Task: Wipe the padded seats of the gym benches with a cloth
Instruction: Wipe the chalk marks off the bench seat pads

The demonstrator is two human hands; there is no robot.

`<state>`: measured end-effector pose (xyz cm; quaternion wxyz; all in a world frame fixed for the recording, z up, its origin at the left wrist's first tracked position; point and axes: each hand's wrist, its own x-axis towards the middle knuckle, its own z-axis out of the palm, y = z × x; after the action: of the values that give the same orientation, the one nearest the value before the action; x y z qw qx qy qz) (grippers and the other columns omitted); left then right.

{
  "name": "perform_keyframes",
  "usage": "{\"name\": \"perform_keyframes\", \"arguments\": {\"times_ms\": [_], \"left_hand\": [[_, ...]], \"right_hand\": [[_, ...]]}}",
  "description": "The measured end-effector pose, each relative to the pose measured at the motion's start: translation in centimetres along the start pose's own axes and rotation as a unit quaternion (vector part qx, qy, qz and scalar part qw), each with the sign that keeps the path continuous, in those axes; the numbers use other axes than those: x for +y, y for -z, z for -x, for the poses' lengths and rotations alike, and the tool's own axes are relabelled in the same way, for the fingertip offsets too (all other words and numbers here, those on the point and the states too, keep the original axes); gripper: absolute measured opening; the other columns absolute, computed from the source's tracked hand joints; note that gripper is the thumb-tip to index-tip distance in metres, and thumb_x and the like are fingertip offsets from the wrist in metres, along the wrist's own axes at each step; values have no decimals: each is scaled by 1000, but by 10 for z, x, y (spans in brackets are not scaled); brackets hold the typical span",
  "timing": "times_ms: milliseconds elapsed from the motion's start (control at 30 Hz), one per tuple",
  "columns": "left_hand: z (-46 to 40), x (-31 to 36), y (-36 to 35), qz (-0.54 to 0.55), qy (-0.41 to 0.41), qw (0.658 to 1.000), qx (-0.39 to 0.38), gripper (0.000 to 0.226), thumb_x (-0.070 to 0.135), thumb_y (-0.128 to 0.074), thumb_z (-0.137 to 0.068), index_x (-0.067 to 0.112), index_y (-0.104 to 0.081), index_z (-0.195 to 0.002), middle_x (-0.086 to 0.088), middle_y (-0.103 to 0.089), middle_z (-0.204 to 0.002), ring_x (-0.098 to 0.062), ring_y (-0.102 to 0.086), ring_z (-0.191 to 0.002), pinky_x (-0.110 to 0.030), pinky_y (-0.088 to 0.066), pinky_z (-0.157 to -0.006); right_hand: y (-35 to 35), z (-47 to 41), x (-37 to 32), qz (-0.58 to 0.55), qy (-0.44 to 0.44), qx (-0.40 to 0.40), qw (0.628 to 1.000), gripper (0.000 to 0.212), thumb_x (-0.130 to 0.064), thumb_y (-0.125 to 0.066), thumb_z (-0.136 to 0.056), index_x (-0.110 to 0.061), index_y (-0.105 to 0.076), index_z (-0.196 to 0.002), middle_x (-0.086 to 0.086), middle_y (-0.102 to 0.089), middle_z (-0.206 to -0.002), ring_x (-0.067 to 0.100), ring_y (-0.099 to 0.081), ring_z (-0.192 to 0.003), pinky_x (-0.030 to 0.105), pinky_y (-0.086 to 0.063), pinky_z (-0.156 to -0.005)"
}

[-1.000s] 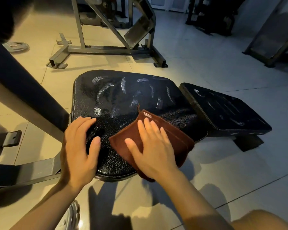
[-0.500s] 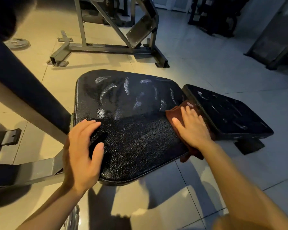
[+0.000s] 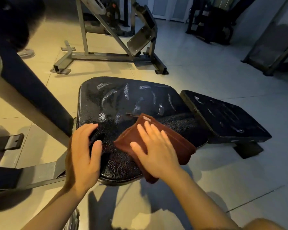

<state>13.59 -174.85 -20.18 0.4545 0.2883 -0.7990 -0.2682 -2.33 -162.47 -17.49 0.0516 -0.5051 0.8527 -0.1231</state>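
A black padded bench seat (image 3: 123,100) lies in front of me, its far half streaked with pale smears. A folded brown cloth (image 3: 178,141) lies on the near right part of the seat. My right hand (image 3: 156,151) presses flat on the cloth with straight, spread fingers. My left hand (image 3: 83,156) rests on the seat's near left corner, fingers bent over the pad. A second, smaller black pad (image 3: 226,118) adjoins the seat on the right, also smeared.
A slanted dark padded beam (image 3: 28,93) and grey steel frame (image 3: 45,173) stand to my left. Another steel bench frame (image 3: 106,57) stands on the tiled floor behind the seat. Dark gym machines (image 3: 211,19) fill the far right.
My right hand has slid the cloth from the seat's right edge back toward the near middle. My left hand has stayed on the near left corner.
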Motion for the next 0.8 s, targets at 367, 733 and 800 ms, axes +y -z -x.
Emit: {"name": "perform_keyframes", "arguments": {"times_ms": [367, 733, 800], "left_hand": [[-1, -5, -7, 12, -18, 999, 34, 55, 49, -31, -98, 7, -57, -121, -7, -56, -128, -31, -38, -136, -50, -26, -113], [1, -7, -8, 42, -4, 998, 38, 62, 54, -28, -98, 7, -46, -134, 0, -45, -138, -20, -24, -144, -35, -19, -117], [2, -6, -9, 51, 5, 998, 39, 60, 53, -27, -99, 11, -41, -138, 5, -39, -143, -16, -21, -145, -27, -15, -118]], "right_hand": [[30, -79, 140, -5, -257, -7, 966, 69, -57, -21, -100, -21, -6, -157, 5, -4, -164, 24, -9, -150, 45, -13, -120], [-4, -57, -39, 15, 26, -25, 999, 64, -47, -26, -103, -17, -10, -156, 5, -3, -164, 21, 1, -151, 43, 4, -121], [-10, -38, -61, 5, 78, -36, 996, 67, -52, -16, -99, -18, -11, -156, 3, -4, -164, 21, 1, -151, 43, 6, -121]]}}
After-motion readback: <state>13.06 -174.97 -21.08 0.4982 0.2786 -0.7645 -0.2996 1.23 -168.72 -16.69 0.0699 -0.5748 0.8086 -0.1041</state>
